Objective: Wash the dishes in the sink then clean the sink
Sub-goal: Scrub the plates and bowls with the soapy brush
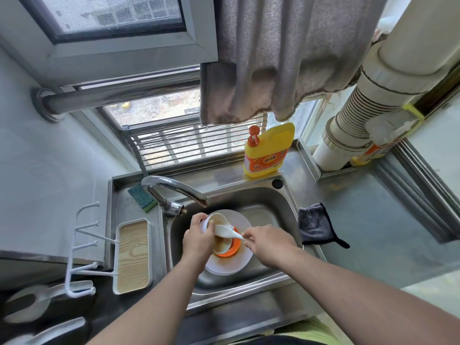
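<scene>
Over the steel sink [271, 202] my left hand [198, 235] grips a small white bowl [219, 221], tilted toward me, its inside smeared brown. My right hand [268, 241] holds a white brush [227, 231] by its handle, with the brush head inside the bowl. Under them a white plate [245, 220] lies in the basin with an orange dish [235, 247] on it. The curved faucet [174, 189] ends just above and left of the bowl; no water is visible.
A yellow detergent bottle [267, 150] stands behind the sink. A green sponge [142, 197] lies by the faucet base. A dark cloth [316, 225] rests on the right counter. A white rack with a wood-grain tray [133, 255] sits left. A grey towel [281, 53] hangs overhead.
</scene>
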`<state>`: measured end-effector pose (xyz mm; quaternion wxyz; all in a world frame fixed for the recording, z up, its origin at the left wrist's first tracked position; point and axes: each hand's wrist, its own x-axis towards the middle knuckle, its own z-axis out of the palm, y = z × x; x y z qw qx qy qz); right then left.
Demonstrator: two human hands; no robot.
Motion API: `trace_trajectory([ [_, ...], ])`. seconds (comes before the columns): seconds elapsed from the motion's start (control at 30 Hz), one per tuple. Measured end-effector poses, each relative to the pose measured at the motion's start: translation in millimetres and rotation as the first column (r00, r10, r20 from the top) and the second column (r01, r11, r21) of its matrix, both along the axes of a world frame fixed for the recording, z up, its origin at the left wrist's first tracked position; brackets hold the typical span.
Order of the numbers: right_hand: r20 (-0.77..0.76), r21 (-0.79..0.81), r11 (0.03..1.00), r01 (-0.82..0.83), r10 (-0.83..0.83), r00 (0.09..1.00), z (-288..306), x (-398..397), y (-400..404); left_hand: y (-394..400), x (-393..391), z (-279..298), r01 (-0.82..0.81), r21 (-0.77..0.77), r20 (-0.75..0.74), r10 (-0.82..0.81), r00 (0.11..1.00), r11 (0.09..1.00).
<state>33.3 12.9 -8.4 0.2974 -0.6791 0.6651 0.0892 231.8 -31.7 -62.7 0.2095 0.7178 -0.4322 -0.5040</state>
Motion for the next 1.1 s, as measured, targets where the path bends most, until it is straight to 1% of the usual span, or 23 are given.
trace_trajectory([
  [0.07, -0.119, -0.051, 0.992, -0.12, 0.113, 0.986, 7.5, -3.1, -7.9, 2.6, 1.3, 0.5, 0.061, 0.053, 0.006, -0.062, 0.998, 0.997],
  [0.1, -0.183, -0.074, 0.974, -0.214, 0.198, 0.963, 11.9, -3.3, -10.3, 3.1, 1.4, 1.6, 0.079, 0.101, -0.011, -0.078, 0.997, 0.992],
  [0.17, -0.259, -0.098, 0.93, -0.353, 0.319, 0.912, 18.8, -3.3, -11.1, 1.7, 1.2, 6.4, 0.087, 0.18, -0.049, -0.08, 0.996, 0.98],
  [0.2, -0.282, -0.103, 0.913, -0.396, 0.355, 0.892, 19.4, -4.9, -10.4, -0.1, 2.1, 7.5, 0.095, 0.206, -0.059, -0.084, 0.995, 0.974],
  [0.27, -0.278, -0.082, 0.914, -0.398, 0.363, 0.889, 15.9, -10.9, -7.0, -4.7, 3.3, 9.9, 0.121, 0.216, -0.068, -0.109, 0.992, 0.969],
  [0.37, -0.193, -0.031, 0.964, -0.263, 0.252, 0.948, 7.7, -19.1, -1.0, -12.3, 5.6, 12.3, 0.13, 0.164, -0.057, -0.123, 0.991, 0.978],
  [0.4, -0.185, -0.024, 0.966, -0.256, 0.247, 0.951, 7.0, -17.7, -0.9, -13.4, 5.2, 13.0, 0.131, 0.169, -0.049, -0.124, 0.991, 0.977],
  [0.47, -0.21, -0.047, 0.942, -0.331, 0.315, 0.925, 11.9, -8.7, -4.1, -11.6, 3.4, 12.9, 0.14, 0.214, -0.042, -0.134, 0.99, 0.967],
  [0.53, -0.264, -0.092, 0.89, -0.446, 0.41, 0.873, 20.5, -0.2, -9.9, -8.7, 1.1, 10.6, 0.131, 0.248, -0.062, -0.12, 0.991, 0.96],
  [0.6, -0.307, -0.109, 0.874, -0.474, 0.424, 0.852, 24.3, -1.0, -15.7, -7.7, 0.4, 10.2, 0.134, 0.254, -0.073, -0.119, 0.99, 0.958],
  [0.67, -0.283, -0.065, 0.908, -0.414, 0.381, 0.88, 20.5, -8.8, -16.9, -8.0, 2.7, 7.9, 0.15, 0.222, -0.067, -0.139, 0.988, 0.963],
  [0.7, -0.25, -0.034, 0.936, -0.349, 0.33, 0.91, 17.8, -11.6, -15.1, -8.2, 4.1, 6.4, 0.152, 0.186, -0.065, -0.143, 0.988, 0.971],
  [0.77, -0.148, 0.02, 0.985, -0.173, 0.174, 0.974, 8.6, -12.8, -9.7, -8.2, 6.3, 2.3, 0.147, 0.057, -0.058, -0.144, 0.988, 0.987],
  [0.83, 0.023, 0.098, 0.995, 0.016, -0.019, 1.0, -3.4, -6.5, -2.0, -8.2, 7.0, -3.8, 0.126, -0.095, -0.063, -0.133, 0.989, 0.987],
  [0.87, 0.13, 0.157, 0.98, 0.118, -0.139, 0.982, -8.6, -3.2, 1.3, -7.0, 6.7, -5.6, 0.113, -0.15, -0.066, -0.124, 0.99, 0.982],
  [0.9, 0.232, 0.228, 0.952, 0.204, -0.257, 0.938, -12.1, -1.0, 3.2, -5.1, 6.2, -5.2, 0.093, -0.188, -0.081, -0.11, 0.991, 0.978],
  [0.93, 0.287, 0.269, 0.93, 0.25, -0.325, 0.901, -12.1, -1.0, 4.1, -2.9, 6.3, -5.7, 0.067, -0.201, -0.107, -0.09, 0.99, 0.977],
  [0.97, 0.301, 0.268, 0.928, 0.26, -0.336, 0.892, -10.0, -3.3, 2.8, -1.0, 7.0, -7.4, 0.049, -0.204, -0.133, -0.077, 0.988, 0.978],
  [1.0, 0.275, 0.231, 0.942, 0.242, -0.302, 0.913, -6.0, -7.8, 0.3, 0.9, 7.2, -7.9, 0.04, -0.195, -0.157, -0.071, 0.985, 0.98],
  [1.03, 0.206, 0.163, 0.961, 0.223, -0.254, 0.945, -1.3, -12.0, -2.3, 1.9, 8.0, -9.2, 0.028, -0.188, -0.19, -0.064, 0.98, 0.982],
  [1.07, 0.105, 0.08, 0.98, 0.18, -0.188, 0.977, 2.3, -15.5, -3.2, 2.2, 9.0, -10.2, 0.023, -0.171, -0.209, -0.059, 0.976, 0.985],
  [1.1, 0.04, 0.019, 0.989, 0.145, -0.146, 0.989, 4.9, -16.6, -2.6, 1.9, 9.6, -11.6, 0.027, -0.159, -0.223, -0.063, 0.973, 0.987],
])
